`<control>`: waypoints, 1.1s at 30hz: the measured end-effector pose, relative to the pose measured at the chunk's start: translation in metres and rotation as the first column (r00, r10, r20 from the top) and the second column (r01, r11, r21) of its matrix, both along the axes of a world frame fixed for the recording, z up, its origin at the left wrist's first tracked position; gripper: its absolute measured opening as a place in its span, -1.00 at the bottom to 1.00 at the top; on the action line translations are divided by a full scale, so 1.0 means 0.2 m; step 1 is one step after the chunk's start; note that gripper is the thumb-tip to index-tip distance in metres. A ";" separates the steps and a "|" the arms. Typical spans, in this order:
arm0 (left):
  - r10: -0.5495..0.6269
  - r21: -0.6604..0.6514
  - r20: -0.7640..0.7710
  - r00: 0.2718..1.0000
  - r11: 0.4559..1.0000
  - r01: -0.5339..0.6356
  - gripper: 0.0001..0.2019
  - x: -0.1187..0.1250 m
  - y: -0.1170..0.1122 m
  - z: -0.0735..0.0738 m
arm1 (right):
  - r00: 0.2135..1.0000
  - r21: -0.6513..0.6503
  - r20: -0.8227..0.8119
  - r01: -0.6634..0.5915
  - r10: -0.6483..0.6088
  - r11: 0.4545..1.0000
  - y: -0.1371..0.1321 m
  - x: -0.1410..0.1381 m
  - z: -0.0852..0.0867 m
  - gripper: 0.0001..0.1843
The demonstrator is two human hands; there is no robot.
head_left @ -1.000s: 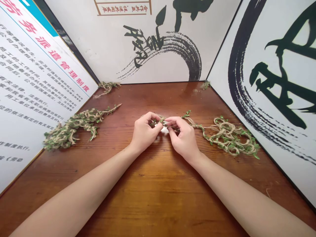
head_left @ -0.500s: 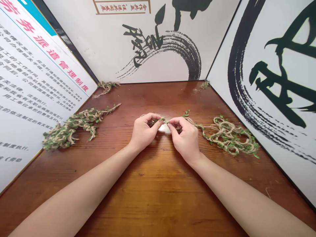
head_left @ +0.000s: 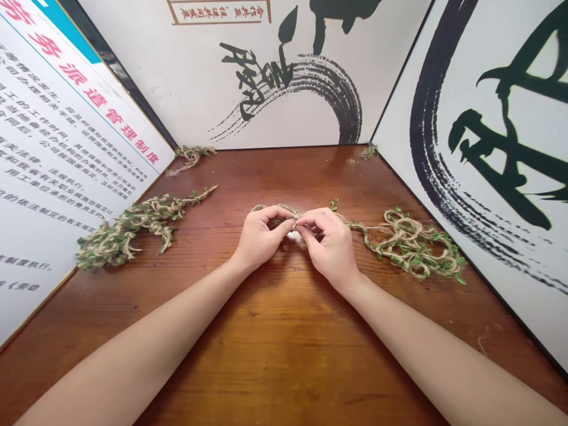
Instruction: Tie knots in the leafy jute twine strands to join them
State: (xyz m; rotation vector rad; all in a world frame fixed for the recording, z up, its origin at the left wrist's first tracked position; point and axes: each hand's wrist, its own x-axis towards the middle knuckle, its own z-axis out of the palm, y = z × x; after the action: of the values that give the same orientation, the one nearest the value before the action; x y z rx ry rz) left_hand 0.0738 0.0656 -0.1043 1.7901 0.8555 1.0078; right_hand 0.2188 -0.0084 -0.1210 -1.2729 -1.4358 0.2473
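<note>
Our left hand (head_left: 261, 238) and right hand (head_left: 329, 245) were curled nearly shut, their fingertips meeting as both pinched a leafy jute twine strand (head_left: 286, 208), with a small white bit (head_left: 293, 235) just below them. The strand ran from our right hand into a looped twine heap (head_left: 412, 248) beside it on the wooden tabletop (head_left: 284, 349). A twisted twine bundle (head_left: 128, 232) lay well left of our hands, and two small twine tufts (head_left: 193, 157) (head_left: 368, 152) sat farther ahead, by the wall panels (head_left: 284, 100).
</note>
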 end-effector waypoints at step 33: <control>-0.059 0.075 -0.084 0.995 0.995 0.066 -0.88 -0.01 -0.02 -0.02 | 0.952 -0.220 -0.305 -0.063 -0.007 0.974 0.02 0.00 -0.01 -0.94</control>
State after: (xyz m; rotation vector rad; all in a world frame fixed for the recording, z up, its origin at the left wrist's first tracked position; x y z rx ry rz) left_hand 0.0717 0.0615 -0.1075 1.9238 0.8148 0.9439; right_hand 0.2183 -0.0034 -0.1223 -1.3322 -1.1841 0.6156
